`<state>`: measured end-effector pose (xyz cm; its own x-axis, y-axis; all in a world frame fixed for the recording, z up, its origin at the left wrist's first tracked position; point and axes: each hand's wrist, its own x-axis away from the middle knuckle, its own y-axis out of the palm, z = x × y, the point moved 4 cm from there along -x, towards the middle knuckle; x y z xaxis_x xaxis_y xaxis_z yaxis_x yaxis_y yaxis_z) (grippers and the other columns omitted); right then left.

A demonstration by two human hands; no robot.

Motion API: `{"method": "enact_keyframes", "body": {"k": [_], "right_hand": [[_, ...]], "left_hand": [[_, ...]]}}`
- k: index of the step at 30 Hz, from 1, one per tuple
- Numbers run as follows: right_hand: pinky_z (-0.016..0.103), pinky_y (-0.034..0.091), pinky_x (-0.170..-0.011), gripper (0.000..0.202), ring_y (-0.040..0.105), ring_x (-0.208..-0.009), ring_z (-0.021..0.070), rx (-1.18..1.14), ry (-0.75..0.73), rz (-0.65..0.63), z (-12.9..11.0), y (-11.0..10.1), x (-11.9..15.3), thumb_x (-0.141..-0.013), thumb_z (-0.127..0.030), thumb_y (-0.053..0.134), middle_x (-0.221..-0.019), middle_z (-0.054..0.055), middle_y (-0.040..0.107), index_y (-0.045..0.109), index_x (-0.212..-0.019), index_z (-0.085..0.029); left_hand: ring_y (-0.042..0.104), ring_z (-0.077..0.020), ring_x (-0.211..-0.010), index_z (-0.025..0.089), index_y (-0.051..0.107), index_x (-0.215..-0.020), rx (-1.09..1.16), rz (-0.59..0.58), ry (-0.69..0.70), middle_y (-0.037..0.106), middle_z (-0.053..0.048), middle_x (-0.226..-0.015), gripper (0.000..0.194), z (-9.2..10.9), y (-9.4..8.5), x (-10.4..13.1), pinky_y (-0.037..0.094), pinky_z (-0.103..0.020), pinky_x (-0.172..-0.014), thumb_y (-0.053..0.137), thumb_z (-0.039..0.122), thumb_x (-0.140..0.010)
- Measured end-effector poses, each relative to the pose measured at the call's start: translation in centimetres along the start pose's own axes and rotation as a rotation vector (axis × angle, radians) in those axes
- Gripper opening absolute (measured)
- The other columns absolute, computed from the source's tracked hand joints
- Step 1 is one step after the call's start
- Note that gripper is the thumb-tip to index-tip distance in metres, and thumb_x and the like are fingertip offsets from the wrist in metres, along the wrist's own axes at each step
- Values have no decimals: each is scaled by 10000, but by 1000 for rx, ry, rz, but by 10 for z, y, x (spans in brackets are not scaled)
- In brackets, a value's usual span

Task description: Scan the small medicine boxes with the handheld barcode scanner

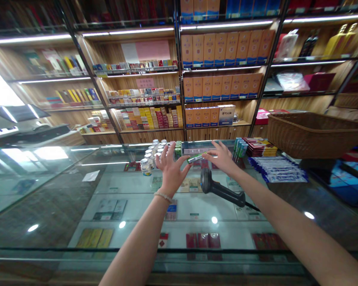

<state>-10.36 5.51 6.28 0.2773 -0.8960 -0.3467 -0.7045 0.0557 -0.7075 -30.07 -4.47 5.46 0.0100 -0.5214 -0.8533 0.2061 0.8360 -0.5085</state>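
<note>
Hands (pixel 170 169) (pixel 223 158), green pack (pixel 195 158) between.

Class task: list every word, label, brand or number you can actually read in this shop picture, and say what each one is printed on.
None reads for certain.
White-and-blue carton on the wooden shelf: large dark characters, too blurred to quote.
Orange-and-blue boxes: emblems only, unreadable.
Pink paper signs: print too small.
Small green pack held between left hand and right hand: lettering blurred.
</note>
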Motion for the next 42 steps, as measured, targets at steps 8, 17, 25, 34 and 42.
{"method": "enact_keyframes", "body": {"k": [8,17,25,34,42], "right_hand": [[669,143,-1233,521,160,-1607,353,195,-56,-6,-2,-5,9,-963,-710,512,-1711,69,338,803,-1145,-318],[703,76,-1243,1115,-6,-1622,411,467,-102,-193,9,-4,72,-831,-834,554,-1752,206,79,251,-1670,-165],[734,42,-1231,1171,9,-1619,426,523,-120,-203,15,17,99,-794,-852,573,-1738,237,90,249,-1669,-145],[741,70,-1227,1081,73,-1613,440,541,-148,-159,17,23,102,-793,-802,642,-1722,269,162,387,-1611,-142],[731,224,-1204,514,175,-1589,467,515,-159,-180,7,19,106,-894,-496,674,-1693,264,276,690,-1264,-139]], "left_hand": [[289,-385,-1558,362,805,-1047,9,-24,-45,420,-18,-1661,195,-2,1,-1,81,-662,-1277,737,467,-898],[284,-382,-1548,353,802,-1036,17,-12,-56,435,-31,-1646,169,-6,2,-1,152,-670,-1254,766,408,-881],[269,-359,-1551,332,796,-1050,36,-20,-91,438,-36,-1637,183,-13,4,0,181,-636,-1269,750,405,-889],[262,-348,-1559,321,792,-1031,58,-14,-104,418,-25,-1651,154,-13,7,1,180,-628,-1278,748,361,-888],[242,-346,-1571,310,790,-1046,70,-30,-105,409,-27,-1659,163,-13,8,1,190,-623,-1281,736,368,-904]]}}
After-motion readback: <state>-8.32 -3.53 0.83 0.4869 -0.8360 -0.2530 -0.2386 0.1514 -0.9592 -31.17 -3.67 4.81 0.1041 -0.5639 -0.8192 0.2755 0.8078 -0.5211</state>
